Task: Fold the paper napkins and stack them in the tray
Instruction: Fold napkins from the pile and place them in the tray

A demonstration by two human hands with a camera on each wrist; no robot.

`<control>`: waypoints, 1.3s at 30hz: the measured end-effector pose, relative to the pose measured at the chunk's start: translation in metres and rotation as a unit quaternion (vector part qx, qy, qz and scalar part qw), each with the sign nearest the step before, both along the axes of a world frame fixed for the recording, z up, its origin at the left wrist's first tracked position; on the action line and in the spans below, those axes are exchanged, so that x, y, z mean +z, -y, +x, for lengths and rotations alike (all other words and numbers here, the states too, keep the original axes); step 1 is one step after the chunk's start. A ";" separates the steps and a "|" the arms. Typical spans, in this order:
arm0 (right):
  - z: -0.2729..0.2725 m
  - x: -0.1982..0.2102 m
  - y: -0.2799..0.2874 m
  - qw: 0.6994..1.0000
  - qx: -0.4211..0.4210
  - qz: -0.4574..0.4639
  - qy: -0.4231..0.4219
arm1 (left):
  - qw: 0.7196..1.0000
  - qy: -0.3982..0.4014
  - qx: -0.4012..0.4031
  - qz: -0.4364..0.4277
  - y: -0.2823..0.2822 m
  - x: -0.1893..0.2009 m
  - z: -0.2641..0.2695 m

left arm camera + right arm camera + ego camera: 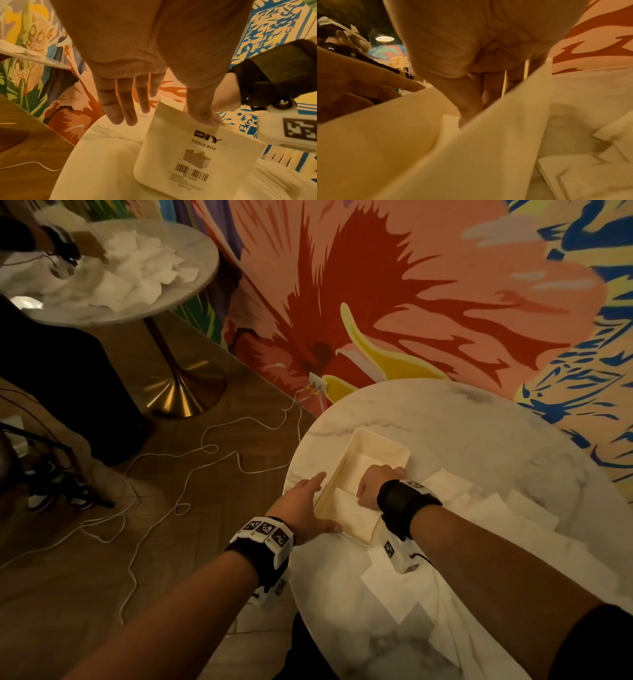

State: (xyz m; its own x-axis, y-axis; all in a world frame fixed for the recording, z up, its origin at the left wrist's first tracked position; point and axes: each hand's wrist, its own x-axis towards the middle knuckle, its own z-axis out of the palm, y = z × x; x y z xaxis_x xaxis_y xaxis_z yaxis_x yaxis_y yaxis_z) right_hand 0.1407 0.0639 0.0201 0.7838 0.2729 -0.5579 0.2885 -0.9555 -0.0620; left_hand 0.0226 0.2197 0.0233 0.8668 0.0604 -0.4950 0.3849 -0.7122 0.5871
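A cream tray (380,441) lies on the round marble table (479,440), close to its left edge. Folded white napkins (346,508) lie flat inside it. My left hand (313,501) rests along the tray's left side with fingers straight. Its thumb (204,108) sits on the rim of the labelled near end of the tray (188,155). My right hand (373,484) reaches down into the tray, its thumb (465,116) touching a napkin (449,121). The tray wall (385,135) hides the other fingertips. Unfolded napkins (513,508) lie spread to the right.
More loose napkins (394,573) lie near my right wrist. A second round table (191,292) at the far left holds a napkin pile, with another person's hand over it. White cables (205,457) trail over the wooden floor. A painted wall stands behind the table.
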 end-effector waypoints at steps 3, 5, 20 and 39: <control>-0.005 -0.006 0.000 1.000 0.006 -0.003 0.012 | 1.000 -0.002 0.004 0.003 0.000 -0.001 -0.001; -0.006 -0.008 -0.001 1.000 0.002 0.005 0.013 | 1.000 -0.003 0.008 0.003 0.000 -0.001 -0.002; -0.010 0.001 0.003 0.998 0.046 -0.013 0.039 | 1.000 0.003 0.007 0.021 0.005 0.006 -0.004; -0.027 0.041 0.164 0.952 -0.204 0.216 0.080 | 0.978 0.202 -0.054 -0.012 0.095 0.046 -0.005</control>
